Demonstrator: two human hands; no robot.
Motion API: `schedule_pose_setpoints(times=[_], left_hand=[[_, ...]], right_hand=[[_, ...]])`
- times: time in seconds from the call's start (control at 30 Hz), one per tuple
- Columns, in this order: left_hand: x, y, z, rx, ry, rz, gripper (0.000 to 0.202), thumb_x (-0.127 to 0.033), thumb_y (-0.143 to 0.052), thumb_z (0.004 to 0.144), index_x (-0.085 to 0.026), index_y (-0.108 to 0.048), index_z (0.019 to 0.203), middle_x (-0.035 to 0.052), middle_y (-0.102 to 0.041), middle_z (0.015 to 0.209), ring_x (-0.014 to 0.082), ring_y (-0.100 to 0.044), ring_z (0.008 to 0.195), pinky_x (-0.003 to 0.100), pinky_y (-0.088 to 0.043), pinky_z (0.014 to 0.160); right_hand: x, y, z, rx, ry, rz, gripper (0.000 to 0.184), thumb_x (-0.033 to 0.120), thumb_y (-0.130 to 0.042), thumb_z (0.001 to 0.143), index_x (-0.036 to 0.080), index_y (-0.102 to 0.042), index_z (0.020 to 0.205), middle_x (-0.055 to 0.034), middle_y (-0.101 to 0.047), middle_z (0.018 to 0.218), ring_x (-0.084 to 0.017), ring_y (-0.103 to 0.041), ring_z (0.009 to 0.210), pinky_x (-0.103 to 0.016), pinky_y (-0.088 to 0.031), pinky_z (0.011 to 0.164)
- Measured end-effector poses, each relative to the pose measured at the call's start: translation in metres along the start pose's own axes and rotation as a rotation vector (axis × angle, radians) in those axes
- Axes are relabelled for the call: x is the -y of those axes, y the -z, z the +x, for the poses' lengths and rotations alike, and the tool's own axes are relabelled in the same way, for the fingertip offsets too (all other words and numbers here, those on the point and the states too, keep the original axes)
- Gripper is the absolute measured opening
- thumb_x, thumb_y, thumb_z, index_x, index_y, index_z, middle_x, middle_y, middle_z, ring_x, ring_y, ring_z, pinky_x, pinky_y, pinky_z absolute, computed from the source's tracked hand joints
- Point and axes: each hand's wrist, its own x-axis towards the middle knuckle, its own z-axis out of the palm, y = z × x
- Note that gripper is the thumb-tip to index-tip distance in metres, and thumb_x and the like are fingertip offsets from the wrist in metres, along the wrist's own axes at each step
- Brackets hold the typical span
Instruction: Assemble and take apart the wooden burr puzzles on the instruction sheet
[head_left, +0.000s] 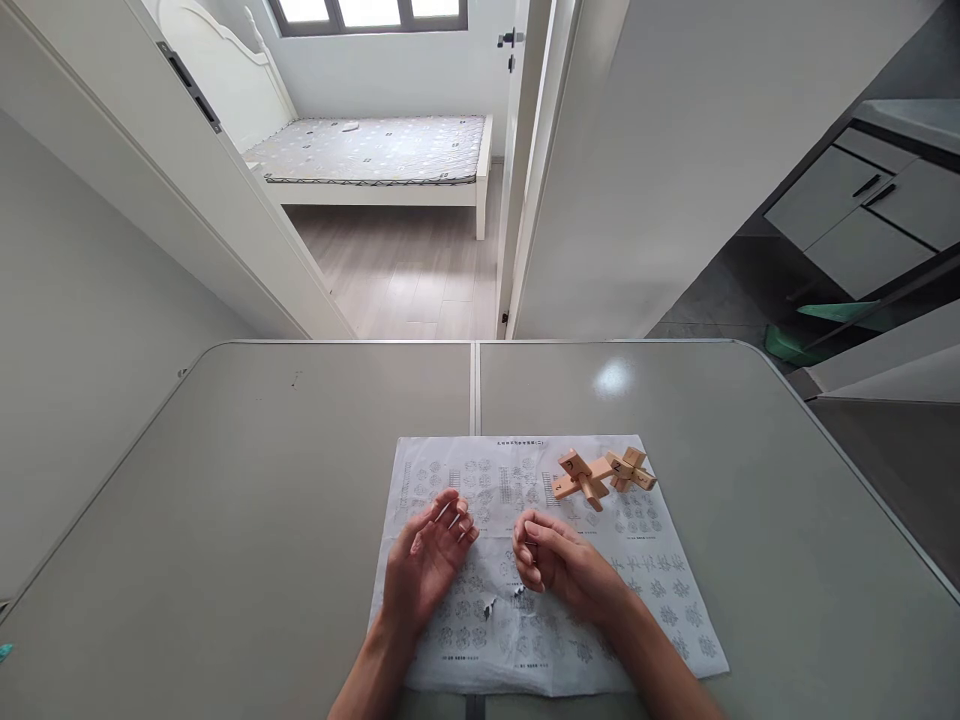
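Observation:
My left hand (429,560) is held palm up over the left part of a printed sheet (600,640), its fingers loosely bent and apart, with nothing in it. To its right, my right hand (562,562) is curled, thumb against the forefinger; no object shows in it. Beyond my right hand, on the sheet's far right part, stand two small wooden burr puzzles (583,480) (631,468) made of crossed, numbered sticks. They sit side by side and seem to touch. Neither hand touches them. The sheet carries rows of small diagrams and has small tears near its middle.
The sheet lies on a grey table (225,540) with a seam down its middle and a raised rim. Past the table, an open doorway shows a bed (375,150). A white wall (622,180) stands to the right, with cabinets (862,200) farther off.

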Motion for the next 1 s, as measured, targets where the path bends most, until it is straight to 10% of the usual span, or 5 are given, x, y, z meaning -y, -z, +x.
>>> schedule_pose_setpoints(times=[0.43, 0.7, 0.83, 1.0], left_hand=[[0.000, 0.003, 0.001, -0.002, 0.000, -0.009, 0.028, -0.025, -0.072, 0.085, -0.011, -0.075, 0.109, 0.0094, -0.068, 0.098, 0.0209, -0.065, 0.088, 0.036, -0.054, 0.088], [-0.001, 0.000, 0.001, -0.014, -0.008, -0.005, 0.027, -0.025, -0.072, 0.084, -0.012, -0.074, 0.108, 0.0094, -0.068, 0.098, 0.0210, -0.065, 0.089, 0.035, -0.054, 0.085], [0.000, 0.001, 0.000, -0.020, -0.001, -0.003, 0.027, -0.025, -0.072, 0.084, -0.012, -0.074, 0.107, 0.0084, -0.067, 0.097, 0.0202, -0.066, 0.087, 0.035, -0.054, 0.085], [0.000, 0.000, 0.000, -0.021, 0.003, -0.019, 0.026, -0.024, -0.072, 0.084, -0.011, -0.074, 0.106, 0.0094, -0.067, 0.097, 0.0205, -0.066, 0.087, 0.035, -0.054, 0.084]], right_hand=[[0.001, 0.001, 0.000, 0.008, -0.003, -0.018, 0.031, 0.046, -0.076, 0.092, 0.018, -0.063, 0.090, 0.0024, -0.055, 0.071, -0.008, -0.044, 0.054, -0.023, -0.034, 0.053], [0.009, 0.002, -0.018, 0.027, 0.060, -0.189, 0.040, 0.049, -0.067, 0.098, 0.022, -0.050, 0.074, 0.0109, -0.038, 0.047, -0.005, -0.018, 0.037, -0.022, -0.016, 0.039], [0.037, -0.003, -0.049, -0.235, 0.246, -0.502, 0.043, 0.058, -0.061, 0.099, 0.024, -0.049, 0.075, 0.0103, -0.036, 0.045, -0.008, -0.020, 0.040, -0.024, -0.019, 0.043], [0.071, -0.009, -0.073, -0.869, 0.385, -1.140, 0.039, 0.064, -0.057, 0.096, 0.025, -0.059, 0.093, 0.0068, -0.047, 0.050, -0.013, -0.036, 0.044, -0.026, -0.031, 0.049]])
